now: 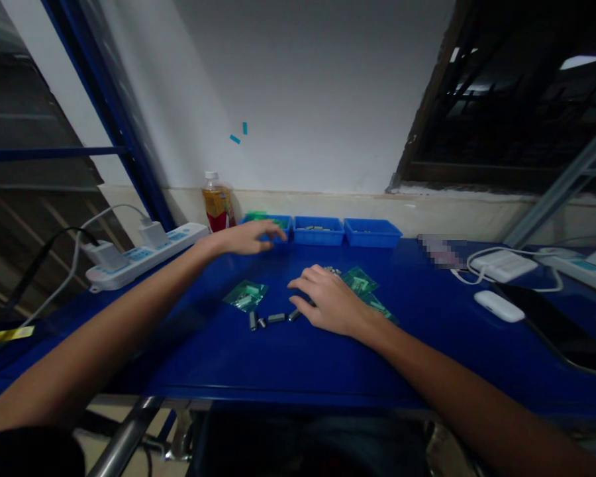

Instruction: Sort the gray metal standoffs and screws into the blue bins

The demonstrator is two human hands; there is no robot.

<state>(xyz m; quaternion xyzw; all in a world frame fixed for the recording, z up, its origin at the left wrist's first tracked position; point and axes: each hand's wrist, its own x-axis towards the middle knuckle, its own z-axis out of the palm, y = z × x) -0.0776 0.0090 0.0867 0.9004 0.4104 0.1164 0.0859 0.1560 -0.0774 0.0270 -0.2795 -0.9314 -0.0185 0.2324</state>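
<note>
My left hand is held out over the front of the left blue bin, fingers apart and holding nothing visible. Green packets lie in that bin. My right hand hovers low over the table's middle, fingers spread, beside a short metal cylinder. Left of it lie another metal cylinder, a small metal piece and an upright-lying cylinder. A green packet rests between my hands. More green packets lie beyond my right hand, partly hidden by it.
Small parts sit in the middle blue bin and right blue bin. A bottle and power strip stand at left. On the right are a white case, a phone and cables on the blue table.
</note>
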